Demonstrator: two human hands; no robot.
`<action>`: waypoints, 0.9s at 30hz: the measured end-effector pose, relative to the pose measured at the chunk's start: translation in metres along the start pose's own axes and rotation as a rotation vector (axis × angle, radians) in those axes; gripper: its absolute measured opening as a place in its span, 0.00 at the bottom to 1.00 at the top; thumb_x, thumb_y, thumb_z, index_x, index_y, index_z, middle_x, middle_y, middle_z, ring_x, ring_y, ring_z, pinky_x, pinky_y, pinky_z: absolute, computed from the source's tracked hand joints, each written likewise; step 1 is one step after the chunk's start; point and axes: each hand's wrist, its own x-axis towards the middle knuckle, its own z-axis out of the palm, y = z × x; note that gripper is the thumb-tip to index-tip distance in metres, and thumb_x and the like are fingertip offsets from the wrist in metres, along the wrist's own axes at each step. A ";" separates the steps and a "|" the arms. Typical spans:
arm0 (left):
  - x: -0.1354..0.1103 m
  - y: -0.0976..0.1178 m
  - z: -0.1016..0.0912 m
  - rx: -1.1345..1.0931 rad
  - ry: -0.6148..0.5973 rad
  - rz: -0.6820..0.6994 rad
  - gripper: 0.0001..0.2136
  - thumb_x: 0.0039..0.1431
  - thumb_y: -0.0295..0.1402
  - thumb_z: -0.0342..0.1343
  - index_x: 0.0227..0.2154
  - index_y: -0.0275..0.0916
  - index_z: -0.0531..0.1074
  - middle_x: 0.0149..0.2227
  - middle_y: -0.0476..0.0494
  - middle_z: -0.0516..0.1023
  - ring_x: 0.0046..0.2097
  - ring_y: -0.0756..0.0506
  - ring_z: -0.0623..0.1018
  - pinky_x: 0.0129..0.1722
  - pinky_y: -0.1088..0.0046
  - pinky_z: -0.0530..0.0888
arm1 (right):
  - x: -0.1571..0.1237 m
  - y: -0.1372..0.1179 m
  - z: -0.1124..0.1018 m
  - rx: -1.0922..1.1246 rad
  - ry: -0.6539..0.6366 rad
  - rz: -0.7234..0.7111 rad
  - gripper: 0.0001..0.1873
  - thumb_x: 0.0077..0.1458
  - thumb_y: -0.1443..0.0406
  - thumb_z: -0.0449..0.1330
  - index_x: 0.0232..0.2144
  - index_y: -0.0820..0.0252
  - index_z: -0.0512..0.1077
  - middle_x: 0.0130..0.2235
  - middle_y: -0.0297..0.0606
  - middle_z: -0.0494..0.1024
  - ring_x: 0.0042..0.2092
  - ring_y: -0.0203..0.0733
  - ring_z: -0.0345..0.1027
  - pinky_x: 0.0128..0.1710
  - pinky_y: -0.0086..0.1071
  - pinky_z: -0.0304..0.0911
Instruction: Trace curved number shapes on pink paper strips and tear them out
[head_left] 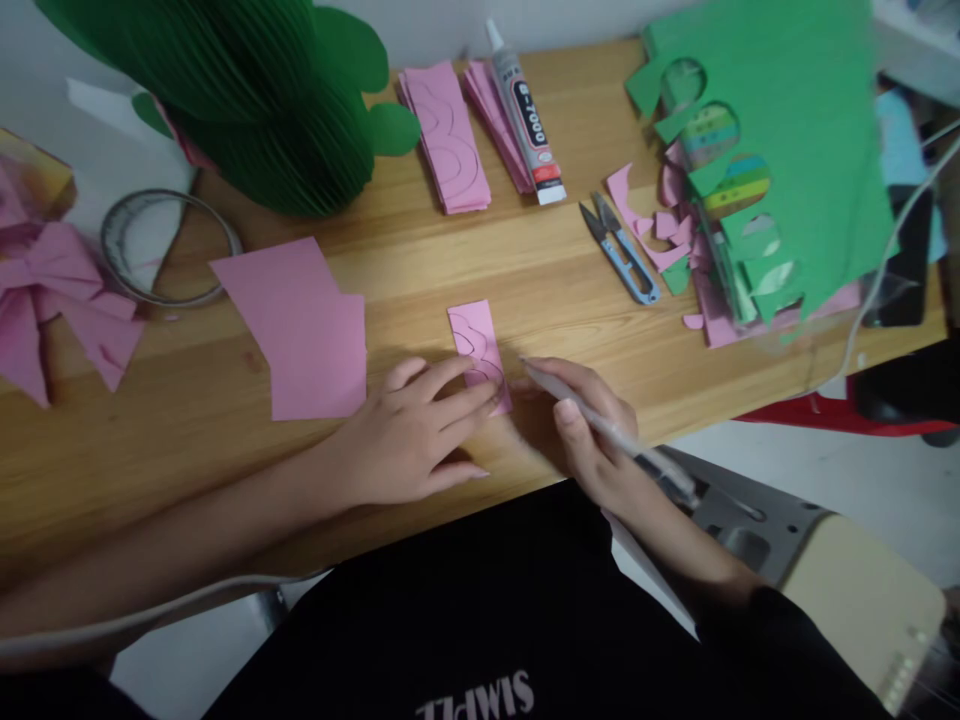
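Observation:
A small pink paper strip (474, 322) lies on the wooden table, with dark curved outlines drawn on it. My left hand (416, 430) rests on its lower part, fingers stretched out and spread. Just to the right, my right hand (596, 420) is closed round a pen (574, 400), slightly blurred, its tip apart from the strip. Left of my left hand lie overlapping plain pink paper sheets (307, 340). Farther back is a stack of pink strips (448, 140) with a similar outline on top.
Behind lie a glue tube (529, 125) and thread snips (619, 250) beside pink scraps (667, 225). Green cut-out sheets (817, 150) cover the right. A green pleated paper piece (277, 110), a tape roll (169, 298) and pink paper bows (56, 285) occupy the left.

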 end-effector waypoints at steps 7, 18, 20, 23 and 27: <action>0.003 -0.004 0.000 -0.056 0.037 0.005 0.22 0.72 0.47 0.41 0.51 0.36 0.72 0.55 0.43 0.78 0.58 0.38 0.72 0.50 0.56 0.65 | -0.005 0.009 0.011 -0.415 0.049 -0.310 0.21 0.68 0.53 0.48 0.53 0.58 0.70 0.44 0.44 0.80 0.47 0.46 0.73 0.45 0.39 0.72; 0.010 -0.018 -0.001 -0.130 0.030 0.035 0.14 0.73 0.33 0.43 0.49 0.40 0.73 0.54 0.48 0.79 0.54 0.42 0.73 0.48 0.60 0.63 | -0.001 0.014 0.014 -0.498 0.063 -0.423 0.20 0.69 0.56 0.48 0.54 0.59 0.70 0.42 0.42 0.82 0.47 0.46 0.72 0.45 0.38 0.70; 0.013 -0.019 0.000 -0.132 0.068 0.036 0.13 0.73 0.32 0.43 0.48 0.40 0.73 0.52 0.49 0.80 0.53 0.42 0.73 0.47 0.60 0.63 | 0.001 0.012 0.013 -0.457 0.067 -0.395 0.19 0.69 0.57 0.48 0.53 0.58 0.70 0.41 0.42 0.82 0.45 0.45 0.73 0.44 0.39 0.71; 0.017 -0.021 0.002 -0.128 0.123 0.054 0.11 0.72 0.31 0.45 0.44 0.43 0.74 0.48 0.53 0.81 0.51 0.44 0.75 0.45 0.62 0.62 | 0.004 0.008 0.013 -0.377 0.063 -0.296 0.18 0.68 0.56 0.48 0.52 0.56 0.70 0.43 0.41 0.82 0.44 0.44 0.74 0.44 0.40 0.71; 0.020 -0.021 0.005 -0.126 0.167 0.055 0.12 0.72 0.30 0.46 0.39 0.45 0.75 0.45 0.56 0.82 0.49 0.46 0.76 0.44 0.63 0.61 | 0.005 0.003 0.018 -0.134 0.197 -0.113 0.15 0.68 0.59 0.49 0.50 0.55 0.71 0.45 0.40 0.81 0.44 0.42 0.76 0.43 0.40 0.72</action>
